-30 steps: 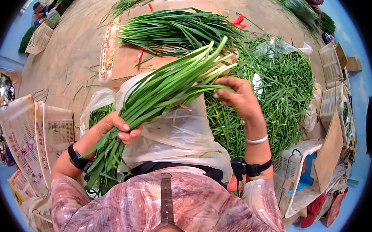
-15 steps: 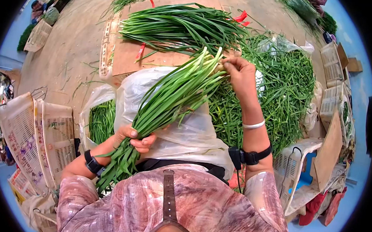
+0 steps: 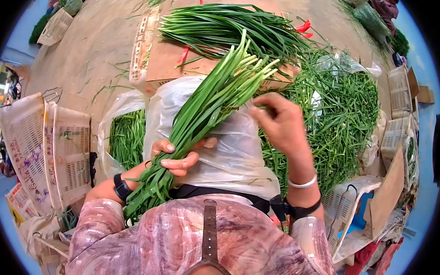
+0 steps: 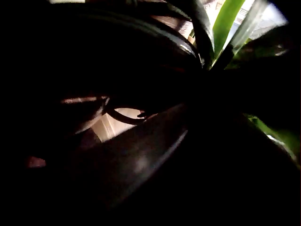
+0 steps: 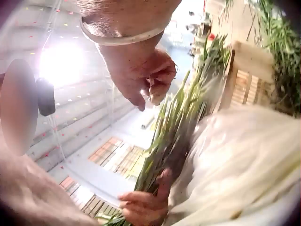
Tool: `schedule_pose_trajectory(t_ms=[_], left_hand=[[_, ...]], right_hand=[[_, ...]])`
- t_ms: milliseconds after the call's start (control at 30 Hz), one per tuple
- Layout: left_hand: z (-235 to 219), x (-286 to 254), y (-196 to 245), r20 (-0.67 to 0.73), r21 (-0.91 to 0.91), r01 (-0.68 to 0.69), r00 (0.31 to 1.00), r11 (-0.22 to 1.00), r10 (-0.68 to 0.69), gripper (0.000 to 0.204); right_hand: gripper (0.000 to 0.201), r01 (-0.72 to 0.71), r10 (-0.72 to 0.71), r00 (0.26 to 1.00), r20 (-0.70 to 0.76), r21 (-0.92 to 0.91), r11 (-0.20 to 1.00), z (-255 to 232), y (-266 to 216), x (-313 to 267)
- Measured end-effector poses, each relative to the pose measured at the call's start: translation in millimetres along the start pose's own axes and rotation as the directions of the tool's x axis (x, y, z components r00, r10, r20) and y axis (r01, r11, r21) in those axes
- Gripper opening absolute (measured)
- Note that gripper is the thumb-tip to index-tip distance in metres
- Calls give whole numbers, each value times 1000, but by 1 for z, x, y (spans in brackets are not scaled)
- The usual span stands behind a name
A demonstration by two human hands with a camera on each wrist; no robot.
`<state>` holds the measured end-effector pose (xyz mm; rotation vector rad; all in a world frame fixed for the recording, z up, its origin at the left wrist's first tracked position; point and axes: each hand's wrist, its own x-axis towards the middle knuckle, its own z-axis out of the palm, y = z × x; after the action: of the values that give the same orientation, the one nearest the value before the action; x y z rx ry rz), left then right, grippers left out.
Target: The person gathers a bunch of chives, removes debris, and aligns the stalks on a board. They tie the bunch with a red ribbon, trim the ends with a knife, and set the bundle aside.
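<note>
A bunch of garlic chives [image 3: 207, 100] slants across the person's lap, pale stem ends up and right, leaf tips down toward the left forearm. The left hand [image 3: 177, 158] grips it round the leafy lower part. In the right wrist view those gripping fingers show round the chives [image 5: 162, 150]. Just right of the pale stems is the right hand [image 3: 282, 118], bent at the fingers, thumb and forefinger apart; I cannot tell whether it holds a thin scrap. The right wrist view shows this hand [image 5: 148, 80] beside the stem ends. Dark leaves block most of the left wrist view.
Ahead, a larger chive bundle [image 3: 234, 27] lies on a brown board [image 3: 159, 61] over a crate, with red ties. Loose green leaves [image 3: 333, 127] heap at right. Clear plastic [image 3: 229, 152] covers the lap. White crates [image 3: 72, 150] stand left; another crate [image 3: 342, 211] is at right.
The right hand pinched a leaf, then reached up to the pale stem ends, and has now drawn down and away from them. The left hand and its chives have shifted right and turned more upright.
</note>
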<state>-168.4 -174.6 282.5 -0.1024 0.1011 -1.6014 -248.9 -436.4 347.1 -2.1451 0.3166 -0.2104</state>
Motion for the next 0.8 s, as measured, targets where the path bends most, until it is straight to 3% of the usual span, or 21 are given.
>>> schedule_pose_trajectory(t_ms=[67, 100, 167, 267, 333, 400, 433, 467, 533, 567, 600, 667, 733, 800], left_hand=[[-5, 0, -1, 80, -64, 1, 997, 998, 4, 70], [-7, -5, -2, 13, -44, -40, 999, 998, 40, 74], [-8, -4, -4, 35, -69, -31, 999, 997, 33, 76], [-16, -8, -5, 100, -102, 3, 995, 995, 7, 79], [-15, -13, -7, -51, -38, -84, 995, 996, 82, 70], [-21, -15, -8, -26, -43, -81, 996, 996, 80, 73], [-21, -15, -9, -39, -20, -100, 994, 995, 99, 76], [-21, -14, -9, -51, 6, -116, 992, 993, 116, 80], [-18, -11, -10, -17, 15, -122, 992, 992, 122, 81], [-13, -10, -11, -56, 56, -142, 988, 988, 145, 82], [-11, -11, -11, -95, 97, -163, 981, 982, 172, 83], [-11, -13, -8, -146, 141, -128, 978, 982, 148, 81], [-11, -14, -3, -245, 228, -53, 963, 972, 110, 77], [-10, -14, -1, -292, 282, -32, 949, 959, 117, 70]], right_hand=[[38, 123, -123, 992, 0, -56, 991, 27, -8, 6], [38, 120, -118, 993, 20, -168, 978, 39, -11, 9], [33, 153, -146, 988, 47, -334, 930, 58, -9, 11], [25, 214, -218, 976, 20, -301, 929, 65, 0, 7], [19, 230, -246, 969, -34, -256, 939, 60, -5, -2], [14, 152, -161, 985, 53, 152, 977, 47, -14, -8], [8, -70, 8, 983, 185, 331, 941, 38, -25, -11], [8, -68, 9, 984, 180, 328, 942, 40, -20, -12], [10, -192, 48, 950, 308, 456, 869, 45, -9, -13], [11, -17, -30, 975, 220, 209, 978, 46, -8, -16], [11, -18, -29, 975, 220, 210, 978, 50, -6, -18], [10, 157, -164, 983, 79, 86, 984, 58, 0, -22], [9, 134, -145, 984, 101, 105, 985, 48, 1, -21], [9, 73, -98, 972, 216, 122, 990, 32, 11, -20]])
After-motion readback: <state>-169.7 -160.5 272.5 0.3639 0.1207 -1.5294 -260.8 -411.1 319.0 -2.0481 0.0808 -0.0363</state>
